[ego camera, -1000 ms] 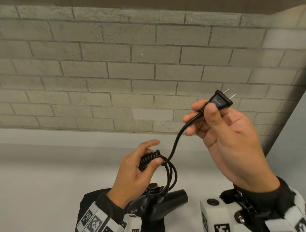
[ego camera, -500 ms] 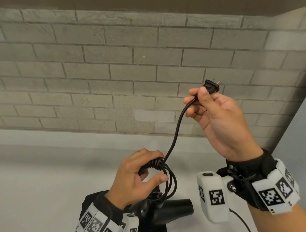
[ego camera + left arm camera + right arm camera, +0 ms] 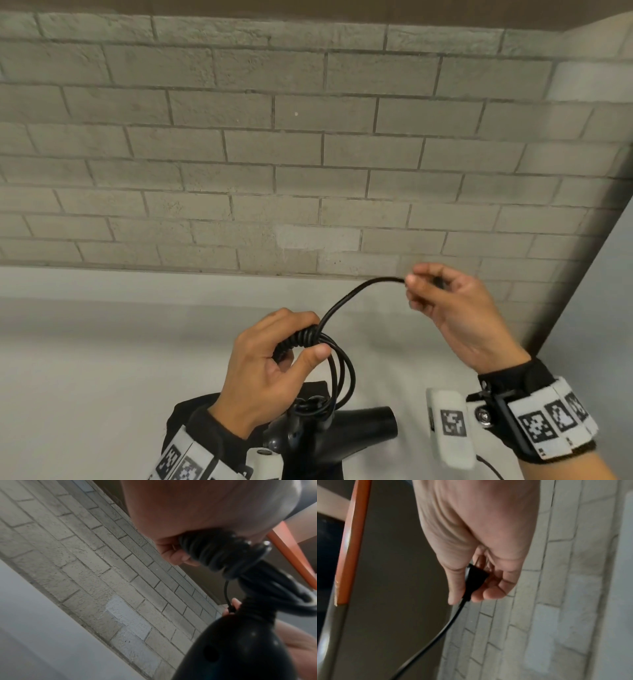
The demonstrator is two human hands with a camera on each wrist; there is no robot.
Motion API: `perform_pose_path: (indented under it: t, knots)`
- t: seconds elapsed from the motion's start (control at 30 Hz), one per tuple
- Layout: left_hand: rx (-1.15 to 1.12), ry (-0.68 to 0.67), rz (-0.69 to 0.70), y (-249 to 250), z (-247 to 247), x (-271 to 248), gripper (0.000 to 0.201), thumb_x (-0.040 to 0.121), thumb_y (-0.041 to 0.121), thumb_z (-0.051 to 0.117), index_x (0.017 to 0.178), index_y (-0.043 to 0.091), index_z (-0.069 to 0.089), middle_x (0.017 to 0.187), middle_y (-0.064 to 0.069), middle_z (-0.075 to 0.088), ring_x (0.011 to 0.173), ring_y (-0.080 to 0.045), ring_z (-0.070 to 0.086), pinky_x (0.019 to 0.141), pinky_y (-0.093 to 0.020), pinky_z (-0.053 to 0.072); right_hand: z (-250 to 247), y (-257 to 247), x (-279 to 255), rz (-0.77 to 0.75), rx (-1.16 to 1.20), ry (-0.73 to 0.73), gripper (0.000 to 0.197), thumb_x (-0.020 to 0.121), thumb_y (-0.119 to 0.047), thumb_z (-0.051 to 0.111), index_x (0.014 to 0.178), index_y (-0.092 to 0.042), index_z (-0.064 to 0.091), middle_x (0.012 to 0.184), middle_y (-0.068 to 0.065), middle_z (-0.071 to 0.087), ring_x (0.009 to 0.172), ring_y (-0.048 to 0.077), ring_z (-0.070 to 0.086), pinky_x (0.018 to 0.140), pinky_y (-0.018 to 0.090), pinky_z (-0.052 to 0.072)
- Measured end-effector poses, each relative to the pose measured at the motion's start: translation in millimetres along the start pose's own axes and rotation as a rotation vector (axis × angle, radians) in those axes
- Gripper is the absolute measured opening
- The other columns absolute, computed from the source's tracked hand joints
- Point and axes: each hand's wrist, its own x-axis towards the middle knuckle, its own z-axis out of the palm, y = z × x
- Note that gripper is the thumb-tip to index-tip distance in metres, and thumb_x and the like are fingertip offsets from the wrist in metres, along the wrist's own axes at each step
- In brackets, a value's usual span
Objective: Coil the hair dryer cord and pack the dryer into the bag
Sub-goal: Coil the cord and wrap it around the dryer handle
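Observation:
The black hair dryer (image 3: 346,435) hangs low in the head view, nozzle to the right; its rounded body (image 3: 240,649) fills the lower right of the left wrist view. My left hand (image 3: 274,363) grips the bundled coil of black cord (image 3: 308,339) above the dryer, with several loops hanging down. A free length of cord (image 3: 352,294) arcs up and right to my right hand (image 3: 442,301), which pinches the plug (image 3: 476,578) between thumb and fingers. A dark bag (image 3: 185,418) lies beneath the dryer, mostly hidden by my left wrist.
A grey brick wall (image 3: 308,154) stands close ahead above a pale grey counter (image 3: 102,359). An orange-edged panel (image 3: 349,547) shows in the wrist views. A grey side wall (image 3: 596,308) borders the right.
My right hand has dropped from high up down and rightward with the plug, turning palm downward. The free cord now bends in a low arc. The left hand has closed more tightly around the coil.

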Motion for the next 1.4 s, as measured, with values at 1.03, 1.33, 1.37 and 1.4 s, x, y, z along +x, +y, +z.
perform_pose_path:
  t: [1.03,1.33,1.37,1.4]
  knots:
    - [-0.014,0.009,-0.113,1,9,1,0.025,0.083,0.043,0.070,0.097,0.023,0.076,0.081,0.010,0.071,0.075,-0.017,0.067,0.061,-0.029,0.053,68,48,-79,0.339,0.076,-0.199,0.019,0.091,-0.011,0.061,0.109,-0.004,0.063,0.091,0.025,0.070,0.076,0.029,0.065,0.064,0.034,0.058]
    - [0.017,0.083,-0.182,0,13,3,0.027,0.081,0.051,0.068,0.094,0.029,0.074,0.087,0.015,0.073,0.081,-0.014,0.070,0.065,-0.032,0.056,66,53,-101,0.097,-0.116,-0.312,0.101,0.056,-0.021,0.092,0.134,-0.042,0.032,0.107,0.008,0.069,0.101,0.021,0.067,0.089,0.034,0.054]
    - [0.027,0.077,-0.188,0,14,2,0.025,0.081,0.052,0.067,0.093,0.031,0.074,0.086,0.015,0.073,0.079,-0.015,0.070,0.064,-0.033,0.056,68,55,-103,0.075,-0.210,-0.264,0.104,0.055,-0.014,0.092,0.131,-0.048,0.030,0.104,0.003,0.070,0.099,0.017,0.067,0.087,0.034,0.055]
    - [0.034,0.065,-0.194,1,15,2,0.025,0.082,0.053,0.066,0.092,0.031,0.073,0.084,0.014,0.072,0.077,-0.016,0.069,0.063,-0.035,0.056,71,56,-105,0.047,-0.271,-0.208,0.099,0.058,-0.010,0.090,0.128,-0.050,0.032,0.100,0.000,0.070,0.096,0.015,0.067,0.085,0.035,0.056]
